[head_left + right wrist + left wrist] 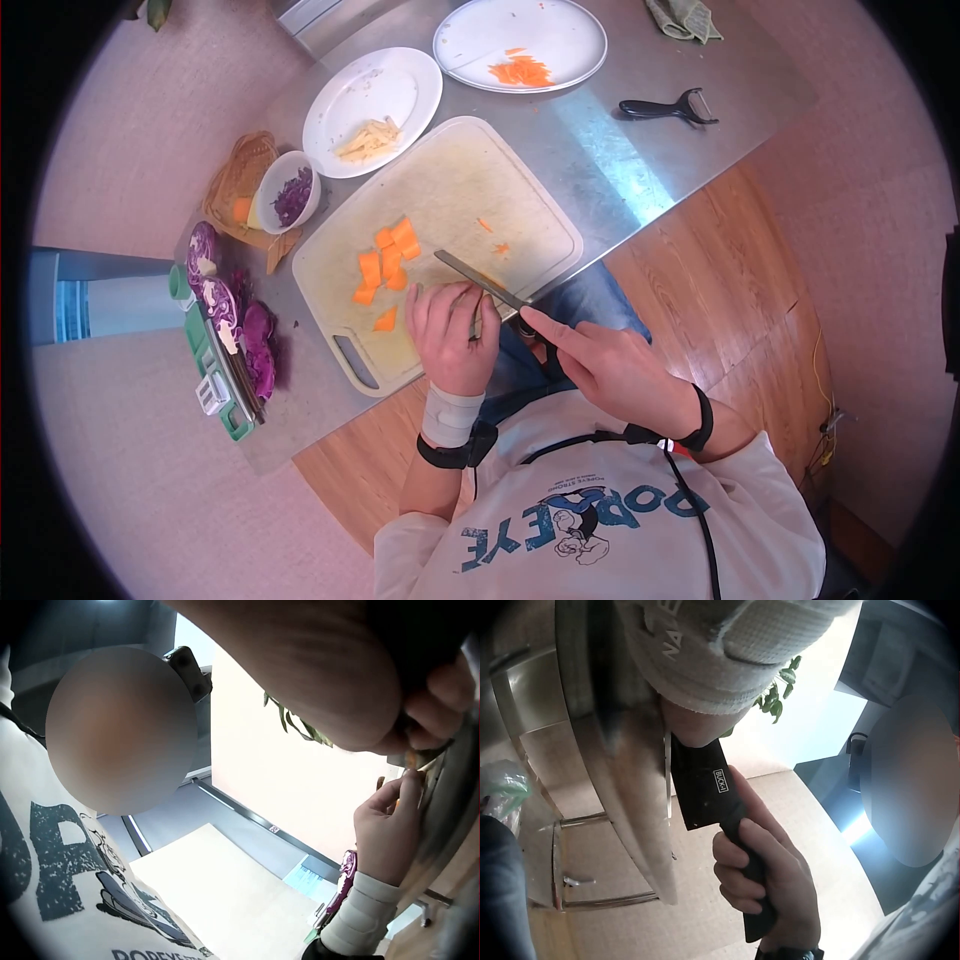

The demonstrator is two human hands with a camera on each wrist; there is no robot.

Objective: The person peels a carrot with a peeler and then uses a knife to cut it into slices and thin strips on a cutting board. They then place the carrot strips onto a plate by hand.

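A black-handled knife (478, 279) lies across the near edge of the cutting board (455, 160); its dark blade (703, 784) shows broad in the left wrist view. The right hand (615, 370) grips its handle, index finger stretched along the top. Beside the blade, the left hand (455, 335) has bent fingers holding a small orange piece (410, 759) against the board, largely hidden by the fingers. Left of that hand lie several orange chunks (370, 268), and a few thin orange shreds (485, 224) lie beyond the blade.
Behind the board stand a plate (322, 110) with pale strips and a plate (460, 45) with orange shreds. A peeler (668, 107) lies at right. At left are a bowl (268, 205) of purple shreds, a basket (225, 190), purple cabbage (258, 345) and a green-edged slicer (205, 350).
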